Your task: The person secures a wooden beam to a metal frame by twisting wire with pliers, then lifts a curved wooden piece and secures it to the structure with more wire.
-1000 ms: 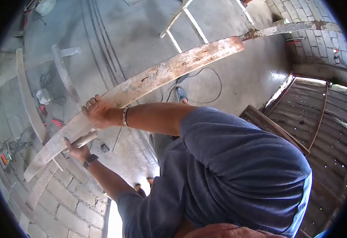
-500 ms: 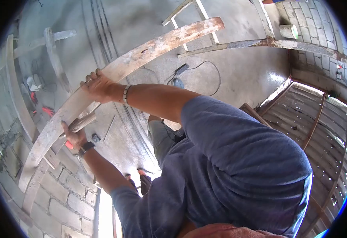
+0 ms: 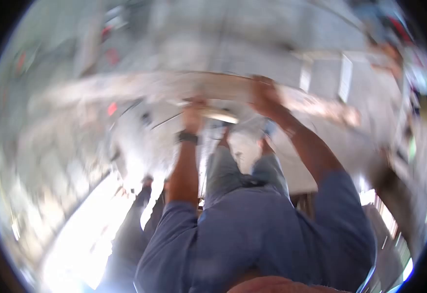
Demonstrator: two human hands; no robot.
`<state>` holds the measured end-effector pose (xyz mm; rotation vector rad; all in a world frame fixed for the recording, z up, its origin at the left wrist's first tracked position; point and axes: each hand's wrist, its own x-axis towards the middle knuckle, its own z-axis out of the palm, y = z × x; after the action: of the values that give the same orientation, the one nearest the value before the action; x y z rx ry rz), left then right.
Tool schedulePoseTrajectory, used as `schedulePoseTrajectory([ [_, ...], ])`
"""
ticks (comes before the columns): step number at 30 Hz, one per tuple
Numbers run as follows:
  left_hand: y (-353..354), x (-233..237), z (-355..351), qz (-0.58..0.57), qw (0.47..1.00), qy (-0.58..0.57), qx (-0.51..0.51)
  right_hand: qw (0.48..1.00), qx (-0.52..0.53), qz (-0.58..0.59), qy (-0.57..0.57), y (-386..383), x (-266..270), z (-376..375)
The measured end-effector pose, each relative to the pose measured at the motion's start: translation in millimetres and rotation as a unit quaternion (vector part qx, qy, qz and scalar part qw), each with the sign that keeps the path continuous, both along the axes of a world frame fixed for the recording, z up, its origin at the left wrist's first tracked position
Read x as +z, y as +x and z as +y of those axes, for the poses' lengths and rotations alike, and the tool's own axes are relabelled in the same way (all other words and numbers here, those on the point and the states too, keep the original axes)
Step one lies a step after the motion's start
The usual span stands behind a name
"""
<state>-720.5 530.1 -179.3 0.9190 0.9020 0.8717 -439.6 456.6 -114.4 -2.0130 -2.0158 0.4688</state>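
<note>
A long, worn wooden plank (image 3: 223,85) runs across the view in front of me, smeared by motion. My left hand (image 3: 194,113) is closed at its near edge, left of the middle, with a dark watch on the wrist. Beside that hand a short piece of wood (image 3: 221,115) sticks out to the right, under the plank in this view. My right hand (image 3: 265,96) lies over the plank further right, fingers bent across its top and gripping it. The individual fingers are blurred.
A person (image 3: 142,205) in dark clothing stands to my lower left, near a bright opening. Block wall (image 3: 42,171) runs along the left. Pale frame bars (image 3: 345,78) lie beyond the plank at right. A small red object (image 3: 112,108) shows at left.
My view has swung round, so the plank that ran diagonally now lies nearly level before me. Both hands have stayed on it and appear nearer the middle of the view.
</note>
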Motion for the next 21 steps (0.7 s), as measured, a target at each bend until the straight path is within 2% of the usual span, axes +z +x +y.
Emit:
schedulePoseTrajectory([
  [1, 5.7, 8.2, -0.3, 0.132, 0.990, 0.037, -0.016, 0.999, 0.029, -0.034, 0.003, 5.5, -4.4, -1.2],
  [2, 19.5, 18.7, -0.2, 0.111, 0.992, 0.037, 0.044, 0.991, 0.075, -0.081, 0.080, 1.7, 2.3, 2.4],
  [3, 23.7, 33.2, 6.8, 0.121, 0.978, -0.144, 0.090, 0.999, 0.030, 0.015, -0.025, -3.7, 21.4, 11.1],
  [5, 35.0, 71.4, 14.2, -0.007, 0.966, -0.209, 0.151, 0.996, -0.036, -0.013, -0.076, -15.9, 36.8, 20.3],
  [11, 32.6, 70.5, 13.5, 0.015, 0.965, -0.198, 0.172, 0.997, 0.020, -0.040, -0.058, -3.3, 29.3, 19.7],
  [13, 24.8, 80.8, 9.1, 0.018, 0.968, -0.187, 0.165, 0.998, 0.047, -0.039, 0.006, 4.4, 28.7, 18.7],
  [15, 19.9, 80.7, 6.7, 0.044, 0.966, -0.213, 0.141, 0.992, 0.052, -0.001, -0.113, 11.8, 46.3, 26.3],
  [16, 17.2, 79.0, 4.9, 0.042, 0.968, -0.200, 0.145, 0.993, 0.056, -0.001, -0.101, 12.8, 47.4, 25.4],
  [18, 11.4, 74.7, 4.1, 0.052, 0.961, -0.220, 0.157, 0.992, 0.015, 0.124, -0.010, 12.7, 49.2, 27.9],
  [19, 4.1, 78.5, 6.5, 0.048, 0.962, -0.214, 0.161, 0.992, 0.020, 0.121, -0.003, 1.2, 68.9, 35.4],
  [20, -4.6, 83.2, 3.7, 0.058, 0.962, -0.213, 0.158, 0.938, -0.010, 0.343, -0.049, -19.7, 106.2, 35.9],
  [21, -11.5, 85.1, -3.1, 0.068, 0.962, -0.219, 0.151, 0.833, -0.046, 0.543, -0.096, -42.5, 148.7, 30.9],
])
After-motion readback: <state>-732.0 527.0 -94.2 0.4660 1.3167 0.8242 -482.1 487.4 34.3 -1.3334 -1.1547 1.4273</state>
